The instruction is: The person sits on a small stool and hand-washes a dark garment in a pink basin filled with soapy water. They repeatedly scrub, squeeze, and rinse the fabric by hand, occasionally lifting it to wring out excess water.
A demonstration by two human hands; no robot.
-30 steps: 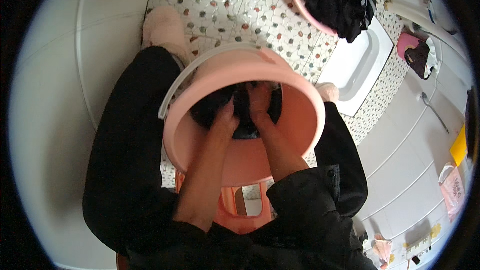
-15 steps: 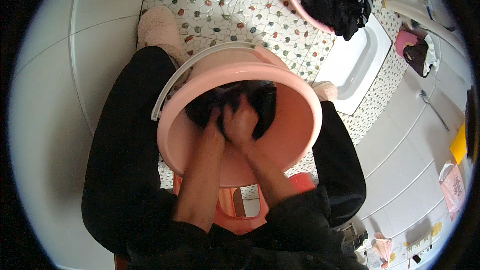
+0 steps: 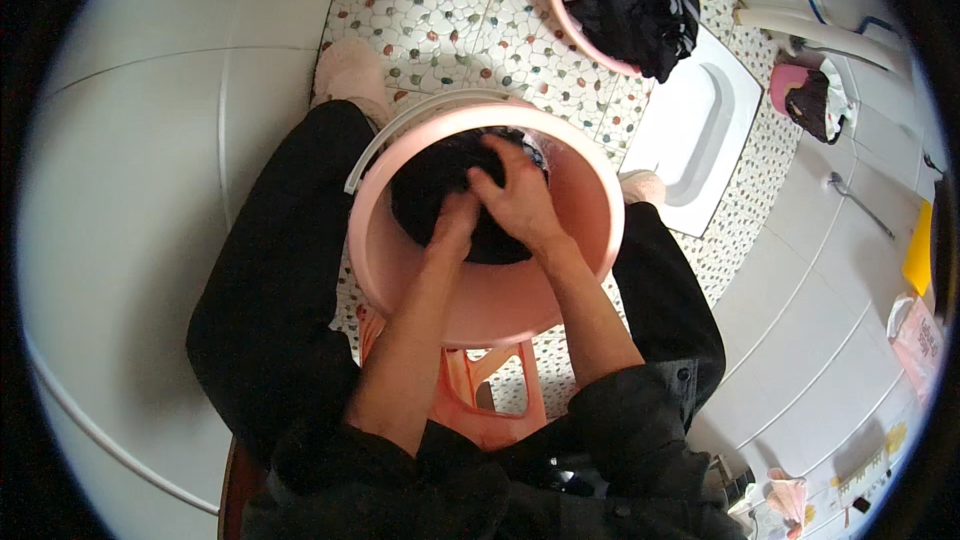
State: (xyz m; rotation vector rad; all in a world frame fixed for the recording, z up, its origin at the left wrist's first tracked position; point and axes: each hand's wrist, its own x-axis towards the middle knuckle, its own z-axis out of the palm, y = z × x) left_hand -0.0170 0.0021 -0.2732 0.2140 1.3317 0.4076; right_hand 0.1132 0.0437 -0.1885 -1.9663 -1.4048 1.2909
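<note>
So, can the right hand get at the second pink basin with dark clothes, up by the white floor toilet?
Probably not from here. The right hand is pressed into the dark cloth inside the near pink basin, and the second basin sits beyond its far rim, across open tiled floor.

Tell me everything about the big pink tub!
The pink basin is round, smooth and looks like plastic, with a pale handle lying along its far-left rim. It sits tilted on an orange stool between the person's knees. Dark wet cloth lies inside, with the left hand and right hand pressing on it.
</note>
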